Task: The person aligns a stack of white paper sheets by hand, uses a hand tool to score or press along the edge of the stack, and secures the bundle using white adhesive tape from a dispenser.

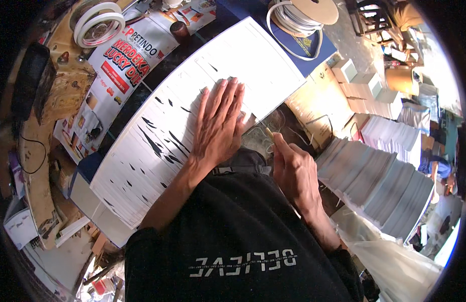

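**Inspection note: head view, hands at the fanned paper stack**

Head view. You worked at a crowded bench in a cluttered workroom, with bright daylight at the right edge. The wooden bench top (pixel 62 95) at the left was rough and worn, and a printed poster (pixel 117 70) in white, red and black lay flat across it. Two white rolls of tape (pixel 98 22) sat on the bench at the upper left, with a small dark cup (pixel 180 31) just right of the poster's top. At the top centre a spool of white cord (pixel 301 17) rested on a dark blue cover (pixel 306 48).

The fanned stack of white sheets (pixel 192 116) lay diagonally across the bench, its stepped edges marked with black streaks. Your left hand (pixel 220 123) lay flat on that stack, fingers together and extended, pressing down, not clamped on anything. Your right hand (pixel 293 173) was just beside the stack's near right corner, fingers pinched tight on a small pale stick-like tool (pixel 269 134); what kind of tool it was could not be told.

To your right stood further leaning piles of white printed sheets (pixel 378 186), well apart from the stack under your hand. Behind them were small white boxes (pixel 361 83) and a brown cardboard box (pixel 313 103). A clear plastic bag (pixel 389 251) lay at the lower right.
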`<state>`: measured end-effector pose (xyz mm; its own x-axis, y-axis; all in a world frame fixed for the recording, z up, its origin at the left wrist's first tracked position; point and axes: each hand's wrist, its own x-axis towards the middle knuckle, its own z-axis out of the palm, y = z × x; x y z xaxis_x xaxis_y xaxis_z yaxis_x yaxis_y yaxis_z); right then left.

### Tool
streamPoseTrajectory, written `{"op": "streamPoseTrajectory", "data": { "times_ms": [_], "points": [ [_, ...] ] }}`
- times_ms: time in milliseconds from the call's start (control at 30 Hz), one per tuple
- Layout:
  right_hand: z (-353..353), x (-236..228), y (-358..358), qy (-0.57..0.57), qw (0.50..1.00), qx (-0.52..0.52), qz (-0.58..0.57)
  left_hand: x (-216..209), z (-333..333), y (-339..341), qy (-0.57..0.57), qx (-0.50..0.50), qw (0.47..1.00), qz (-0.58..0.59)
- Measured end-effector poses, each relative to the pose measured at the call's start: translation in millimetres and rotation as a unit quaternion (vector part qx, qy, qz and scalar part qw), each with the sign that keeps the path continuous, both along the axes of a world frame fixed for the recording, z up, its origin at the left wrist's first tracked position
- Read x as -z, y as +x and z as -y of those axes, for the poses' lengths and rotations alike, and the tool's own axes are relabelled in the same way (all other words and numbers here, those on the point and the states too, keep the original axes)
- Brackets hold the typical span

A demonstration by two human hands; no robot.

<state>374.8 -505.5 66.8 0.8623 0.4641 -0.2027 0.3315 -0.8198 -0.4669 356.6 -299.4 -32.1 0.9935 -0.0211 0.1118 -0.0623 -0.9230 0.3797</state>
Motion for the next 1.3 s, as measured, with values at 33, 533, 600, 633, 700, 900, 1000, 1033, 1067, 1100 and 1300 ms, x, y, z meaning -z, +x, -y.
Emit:
{"op": "streamPoseTrajectory", "data": {
  "times_ms": [33,533,600,633,700,900,1000,1033,1067,1100,1300],
  "points": [
    [-1,-3,3,-0.020,1.000,-0.007,-0.017,0,0,0,-0.014,-0.007,1.000,-0.001],
    [0,6,7,-0.040,0.999,-0.016,-0.019,5,-7,-5,-0.040,-0.001,0.999,0.019],
    [17,43,2,-0.095,0.994,-0.025,-0.051,-5,-4,-8,-0.042,0.008,0.999,0.020],
    [20,51,7,-0.144,0.985,-0.044,-0.079,-10,-5,-6,-0.038,0.007,0.999,0.025],
    [30,40,0,-0.134,0.988,-0.007,-0.080,-13,-9,-9,-0.020,0.008,1.000,0.022],
    [25,-7,-19,0.088,0.994,0.060,0.020,-7,-7,-16,0.015,0.013,1.000,-0.009],
    [16,5,-21,0.119,0.993,0.015,0.012,-9,-8,-16,0.003,0.007,1.000,-0.016],
    [12,6,-24,0.114,0.993,0.022,-0.012,-8,-8,-15,0.006,0.009,1.000,-0.012],
    [8,8,-24,0.115,0.993,0.020,-0.013,-7,-8,-15,0.009,0.011,1.000,-0.008],
    [5,10,-22,0.099,0.995,0.025,0.008,-7,-7,-15,0.009,0.009,1.000,-0.008],
    [6,23,-29,0.062,0.997,0.038,0.029,-9,-7,-15,-0.009,0.000,1.000,0.009]
  ]
}}
